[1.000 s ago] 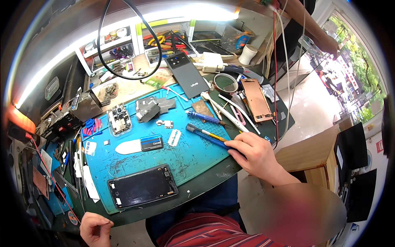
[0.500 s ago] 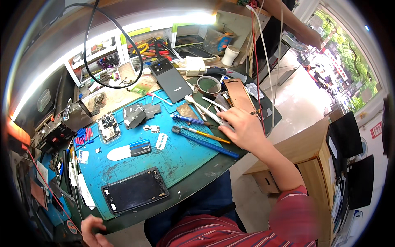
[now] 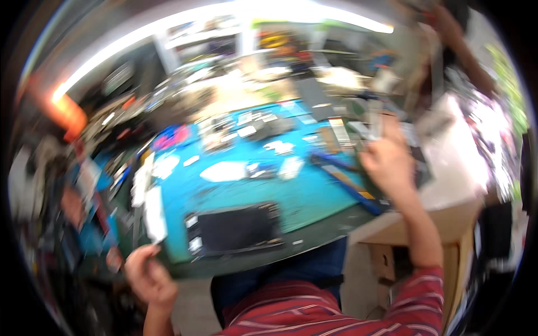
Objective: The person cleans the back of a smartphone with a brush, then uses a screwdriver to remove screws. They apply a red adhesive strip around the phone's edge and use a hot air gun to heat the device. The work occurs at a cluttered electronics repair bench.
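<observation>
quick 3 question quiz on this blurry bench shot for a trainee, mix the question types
1. True or false: the right hand is raised over the right end of the blue mat.
2. What lies on the mat's near edge: A) dark flat device B) a mug C) a book?
3. Fill in: the left hand is at the bench's near ____ corner.

Key: 1 true; 2 A; 3 left

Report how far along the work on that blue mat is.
Done: small parts lie spread on the blue mat above a dark flat device. In hand: right hand raised over the tools; blur hides any grip. Left: parts lie loose, left hand near the table edge.
</observation>
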The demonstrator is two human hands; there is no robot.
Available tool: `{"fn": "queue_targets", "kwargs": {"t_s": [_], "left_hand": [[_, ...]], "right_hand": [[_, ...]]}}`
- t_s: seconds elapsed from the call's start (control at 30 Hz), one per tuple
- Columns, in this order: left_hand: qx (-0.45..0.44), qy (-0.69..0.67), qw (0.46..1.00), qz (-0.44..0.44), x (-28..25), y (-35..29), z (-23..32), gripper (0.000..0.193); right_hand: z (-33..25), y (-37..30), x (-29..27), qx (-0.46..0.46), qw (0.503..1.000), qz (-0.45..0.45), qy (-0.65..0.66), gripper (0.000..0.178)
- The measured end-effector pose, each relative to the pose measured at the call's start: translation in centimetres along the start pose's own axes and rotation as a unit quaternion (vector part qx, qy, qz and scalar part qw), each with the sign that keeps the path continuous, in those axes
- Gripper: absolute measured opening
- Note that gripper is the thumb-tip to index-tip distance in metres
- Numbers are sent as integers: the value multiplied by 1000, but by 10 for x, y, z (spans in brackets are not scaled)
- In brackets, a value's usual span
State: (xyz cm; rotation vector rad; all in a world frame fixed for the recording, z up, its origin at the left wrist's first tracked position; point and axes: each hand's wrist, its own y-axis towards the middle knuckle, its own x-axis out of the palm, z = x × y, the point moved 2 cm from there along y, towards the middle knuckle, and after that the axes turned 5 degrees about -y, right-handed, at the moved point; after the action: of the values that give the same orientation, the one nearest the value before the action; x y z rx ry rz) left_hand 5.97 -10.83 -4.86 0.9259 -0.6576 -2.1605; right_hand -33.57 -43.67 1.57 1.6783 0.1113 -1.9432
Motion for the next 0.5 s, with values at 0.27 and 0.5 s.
{"fn": "queue_targets", "kwargs": {"t_s": [0.27,0.5], "left_hand": [[130,56,986,-89,-12,2,13,28],[153,181,960,-151,9,-1,24,34]], "right_hand": [[53,-10,-1,113,953,-5,282,9],[-52,-23,-53,-18,942,35,332,21]]}}
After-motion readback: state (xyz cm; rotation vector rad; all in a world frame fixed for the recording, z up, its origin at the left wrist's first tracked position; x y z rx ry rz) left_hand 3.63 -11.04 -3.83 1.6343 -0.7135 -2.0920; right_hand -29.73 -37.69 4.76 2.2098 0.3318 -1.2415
